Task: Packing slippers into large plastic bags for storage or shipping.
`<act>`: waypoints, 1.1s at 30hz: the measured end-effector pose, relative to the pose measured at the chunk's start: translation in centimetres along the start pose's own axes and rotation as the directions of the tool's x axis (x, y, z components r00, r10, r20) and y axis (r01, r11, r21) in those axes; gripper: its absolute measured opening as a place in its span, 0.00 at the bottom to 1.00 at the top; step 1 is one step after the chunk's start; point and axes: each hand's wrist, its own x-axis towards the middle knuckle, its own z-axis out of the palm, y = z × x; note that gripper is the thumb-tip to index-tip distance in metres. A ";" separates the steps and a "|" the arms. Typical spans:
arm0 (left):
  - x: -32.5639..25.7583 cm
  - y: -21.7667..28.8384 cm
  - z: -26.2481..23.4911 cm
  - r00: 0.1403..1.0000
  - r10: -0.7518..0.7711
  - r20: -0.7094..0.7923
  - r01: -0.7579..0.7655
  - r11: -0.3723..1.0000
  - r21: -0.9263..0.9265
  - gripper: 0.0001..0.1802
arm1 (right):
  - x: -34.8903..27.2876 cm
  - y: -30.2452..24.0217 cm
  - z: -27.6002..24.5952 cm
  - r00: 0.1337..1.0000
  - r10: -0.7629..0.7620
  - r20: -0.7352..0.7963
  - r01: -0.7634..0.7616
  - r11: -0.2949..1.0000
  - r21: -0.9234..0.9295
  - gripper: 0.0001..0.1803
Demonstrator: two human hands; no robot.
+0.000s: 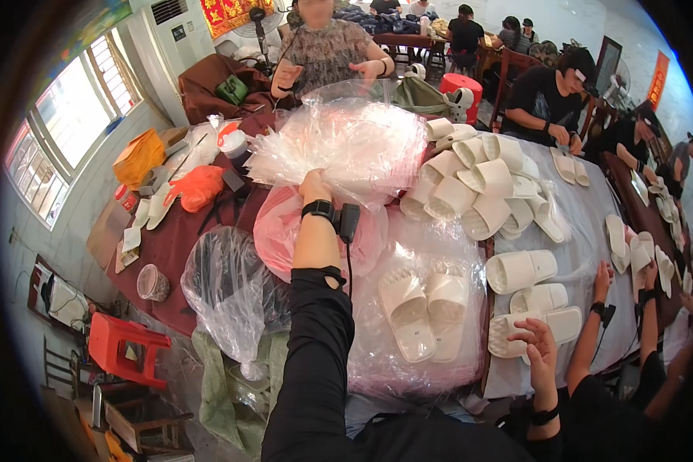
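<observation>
My left hand (313, 187) reaches far across the table, closed on the near edge of a thick stack of clear plastic bags (346, 146); its fingertips are partly hidden. My right hand (539, 353) is raised at the lower right with fingers spread and slightly bent, holding nothing. It hovers by pairs of white slippers (522, 271) lying on the plastic. Between my arms, one pair of white slippers (425, 308) rests side by side on a pile of clear, pink-edged bags (408, 377). Pink plastic (273, 231) lies under my left wrist.
A heap of white slippers (485, 181) lies at the far right. Clear bagging (227, 289), an orange bag (196, 189) and a round tub (153, 283) are on the left. A red stool (127, 349) stands on the floor. Co-workers sit opposite and along the right.
</observation>
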 end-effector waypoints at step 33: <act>1.8 2.7 0.3 0.991 -0.095 0.098 0.126 0.913 -0.388 0.27 | -1.0 2.2 0.0 0.998 0.043 0.036 -0.046 0.995 0.092 0.27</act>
